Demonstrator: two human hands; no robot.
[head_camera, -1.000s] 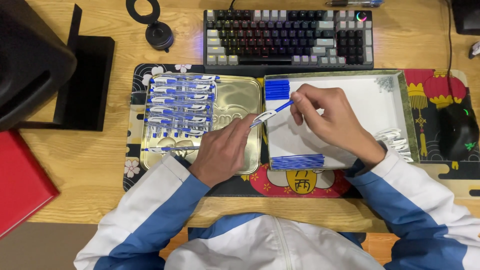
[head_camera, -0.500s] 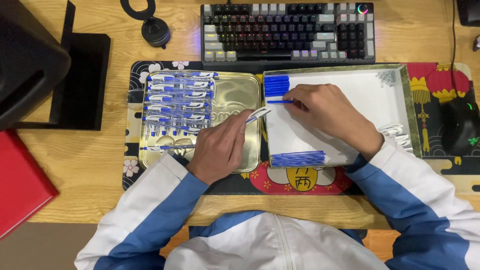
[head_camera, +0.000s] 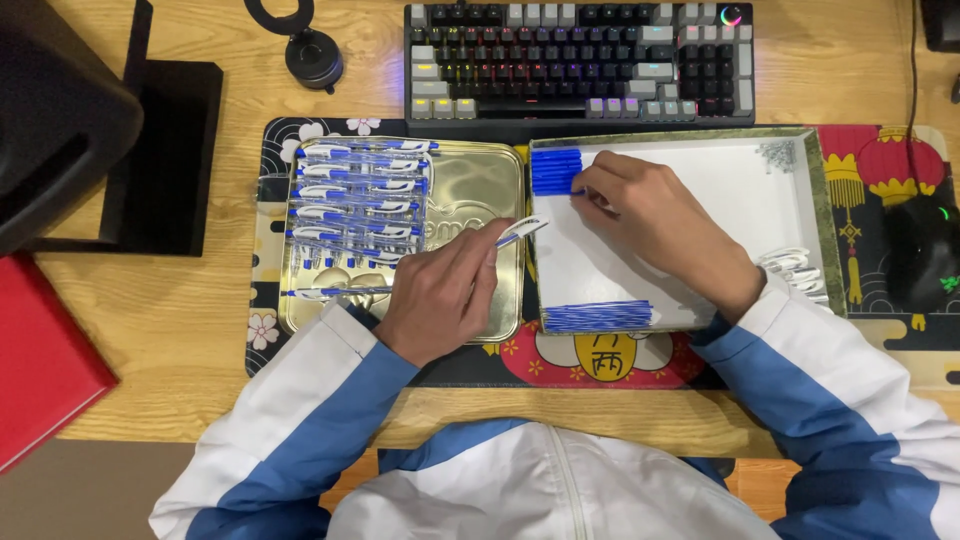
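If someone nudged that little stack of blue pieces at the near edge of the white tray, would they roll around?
Probably yes: the blue pieces look thin, round and loose, so they would likely roll and scatter across the white tray. They seem very light, and its raised wall should stop them.

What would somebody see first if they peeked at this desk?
Probably the gold tray in the middle, with white-and-blue pens lined up on its left side. The left hand holds one pen over that tray, while the right hand reaches to a stack of blue pen parts in the top left corner of the white box beside it. Behind them, a keyboard glows with coloured lights.
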